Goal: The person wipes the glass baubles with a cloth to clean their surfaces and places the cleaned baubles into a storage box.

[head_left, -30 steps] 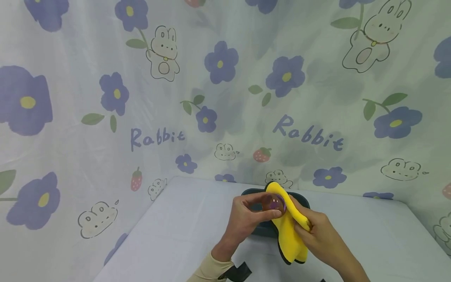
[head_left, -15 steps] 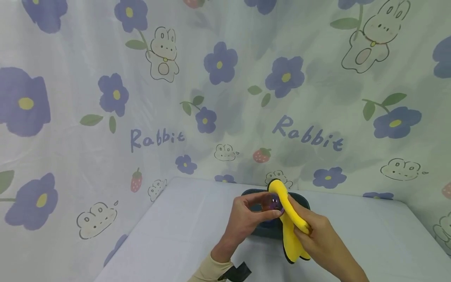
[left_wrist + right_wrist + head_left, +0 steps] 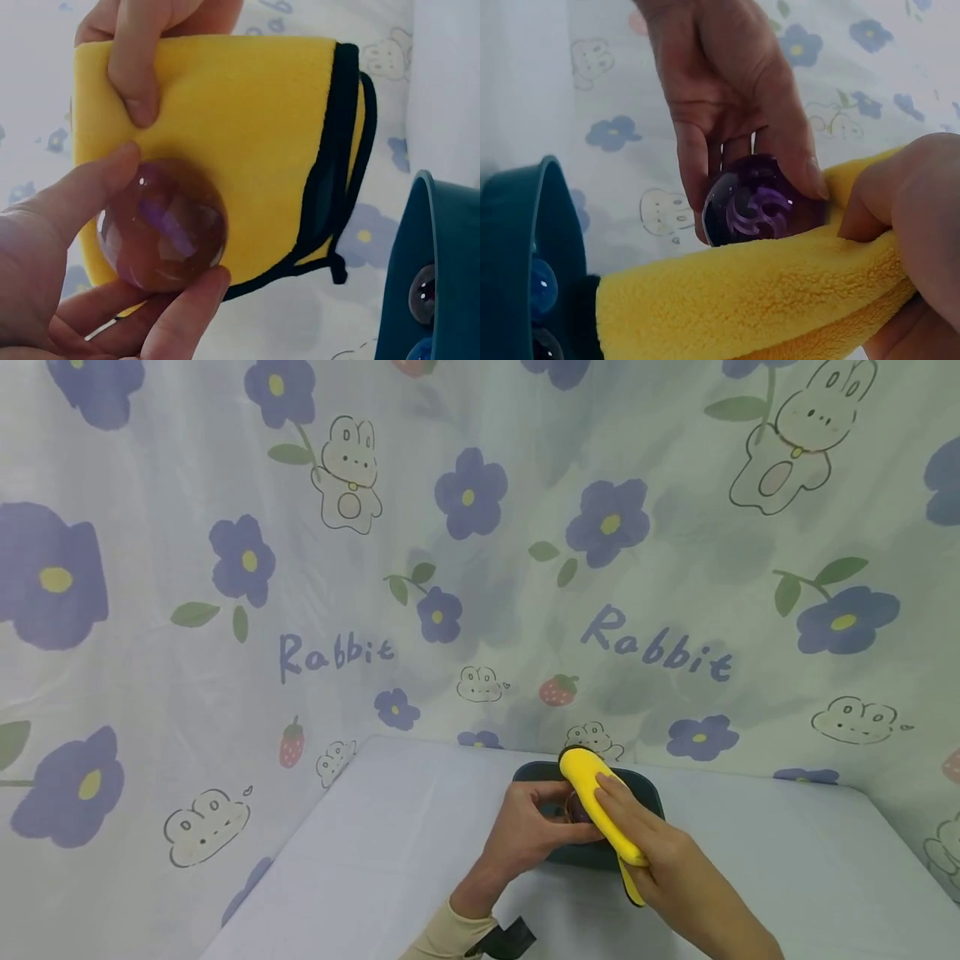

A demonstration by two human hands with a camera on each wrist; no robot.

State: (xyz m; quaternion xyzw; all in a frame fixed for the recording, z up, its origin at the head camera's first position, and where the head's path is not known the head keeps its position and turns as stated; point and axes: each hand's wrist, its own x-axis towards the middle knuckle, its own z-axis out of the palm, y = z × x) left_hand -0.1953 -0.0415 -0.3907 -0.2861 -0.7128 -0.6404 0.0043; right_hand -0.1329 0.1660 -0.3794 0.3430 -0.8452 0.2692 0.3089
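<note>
My left hand point(image 3: 521, 831) holds a clear glass ball point(image 3: 165, 225) between thumb and fingertips. A purple swirl shows inside the ball point(image 3: 761, 199). My right hand point(image 3: 667, 852) grips a folded yellow cleaning cloth point(image 3: 600, 802) with black edging, its fingers bent over the fold. In the left wrist view the cloth spreads behind the ball, close against its far side. From the head camera, the cloth and the left fingers hide most of the ball. Both hands are over the near part of a dark teal bin point(image 3: 651, 795).
In the bin lie more balls, including a blue ball point(image 3: 544, 285) and a clear dark ball point(image 3: 422, 292). The bin stands on a white-covered table point(image 3: 420, 827). Behind it hangs a curtain point(image 3: 510, 585) printed with flowers and rabbits.
My right hand has shifted the cloth down and left across the ball, covering more of it. The cloth's hanging part has swung mostly out of sight. My left hand has barely moved.
</note>
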